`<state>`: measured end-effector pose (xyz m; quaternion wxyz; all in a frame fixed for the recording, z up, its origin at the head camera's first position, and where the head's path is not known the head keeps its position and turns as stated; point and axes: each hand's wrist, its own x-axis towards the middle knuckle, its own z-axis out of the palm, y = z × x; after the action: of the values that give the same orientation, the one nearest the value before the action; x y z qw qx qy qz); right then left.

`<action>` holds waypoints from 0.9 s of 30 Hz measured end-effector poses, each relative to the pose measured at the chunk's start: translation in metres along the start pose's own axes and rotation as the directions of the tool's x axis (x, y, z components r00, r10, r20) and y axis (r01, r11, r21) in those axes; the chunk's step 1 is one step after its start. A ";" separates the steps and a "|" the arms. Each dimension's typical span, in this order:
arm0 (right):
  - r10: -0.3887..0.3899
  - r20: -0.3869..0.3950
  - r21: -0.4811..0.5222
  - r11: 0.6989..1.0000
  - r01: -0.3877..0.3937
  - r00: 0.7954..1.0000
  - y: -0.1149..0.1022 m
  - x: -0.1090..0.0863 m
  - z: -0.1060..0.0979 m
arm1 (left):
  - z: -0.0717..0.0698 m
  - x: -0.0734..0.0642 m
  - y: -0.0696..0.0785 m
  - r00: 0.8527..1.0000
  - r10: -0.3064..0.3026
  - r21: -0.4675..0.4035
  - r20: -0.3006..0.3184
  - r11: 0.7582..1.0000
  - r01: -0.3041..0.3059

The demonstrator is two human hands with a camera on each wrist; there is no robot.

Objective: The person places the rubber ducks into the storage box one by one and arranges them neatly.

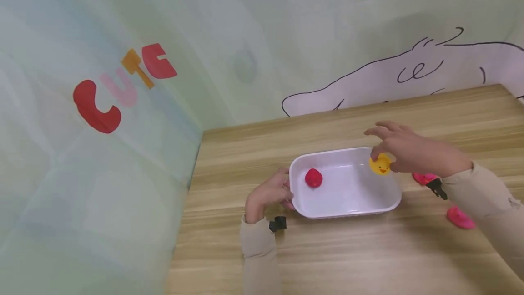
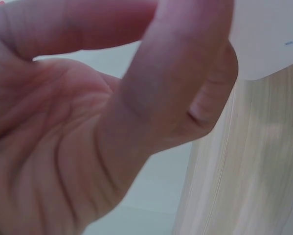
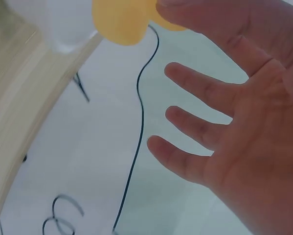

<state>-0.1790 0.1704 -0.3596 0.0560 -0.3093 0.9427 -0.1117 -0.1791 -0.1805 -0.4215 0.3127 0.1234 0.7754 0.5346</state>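
A white basin (image 1: 348, 190) stands on the wooden table, with a small rounded red toy (image 1: 314, 178) lying inside near its left end. My left hand (image 1: 270, 192) grips the basin's left rim; its bent thumb and fingers (image 2: 180, 63) fill much of the left wrist view. Over the basin's right end, my right hand (image 1: 415, 149) pinches a yellow rubber duck (image 1: 380, 164) between thumb and index finger. The other fingers are spread apart, away from the duck. In the right wrist view the yellow duck (image 3: 121, 22) shows only partly at the top.
Two pink toys lie right of the basin: one pink toy (image 1: 424, 178) partly behind the right wrist, another pink toy (image 1: 460, 217) beside the right forearm. A curtain-like wall (image 1: 254, 35) with drawings and letters borders the table (image 1: 229, 185) at the back and left.
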 end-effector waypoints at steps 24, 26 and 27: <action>-0.123 0.111 0.062 0.991 0.117 0.986 -0.039 0.089 0.042 | 0.002 -0.002 0.000 1.000 -0.014 -0.022 -0.018 1.000 0.013; -0.121 0.111 0.055 0.992 0.116 0.986 -0.040 0.092 0.046 | 0.002 -0.002 0.000 1.000 -0.016 -0.030 -0.020 0.999 0.015; -0.120 0.110 0.052 0.992 0.114 0.987 -0.041 0.093 0.048 | 0.002 -0.002 0.000 1.000 -0.014 -0.031 -0.019 0.999 0.014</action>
<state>-0.2220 0.0748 -0.3995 0.1096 -0.3686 0.9155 -0.1185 -0.1761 -0.1803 -0.4215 0.3107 0.1079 0.7710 0.5454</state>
